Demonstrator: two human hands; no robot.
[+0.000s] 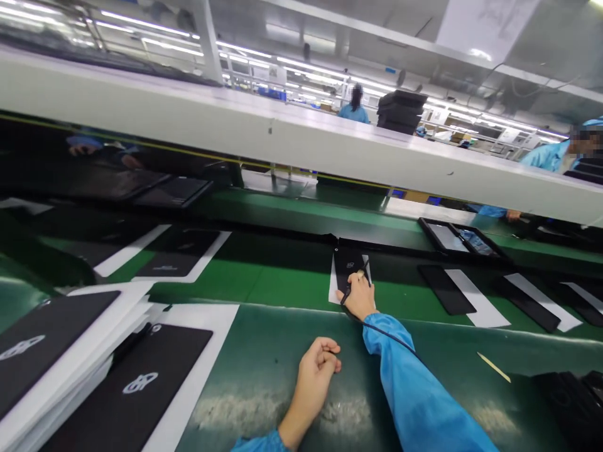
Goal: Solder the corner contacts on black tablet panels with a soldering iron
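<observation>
My right hand (360, 297) reaches onto the green conveyor belt, its fingers bent around the lower part of a dark tablet (349, 261). That tablet has a pale logo and lies over a white sheet (332, 290), which shows at both sides. A thin black cord (386, 333) runs from this hand along the blue sleeve. Over the near ledge, my left hand (316, 371) is loosely curled, apart from everything, with nothing visible in it. To its left, black tablets with white logos (140, 383) (28, 345) lie on stacked white sheets (207, 339).
More dark tablets (181, 254) (447, 290) with white sheets lie along the belt (277, 276). A white beam (301, 141) crosses above it. On the ledge are a thin pale stick (494, 367) and black items (565, 402) at right. Co-workers in blue (354, 113) (546, 156) are beyond.
</observation>
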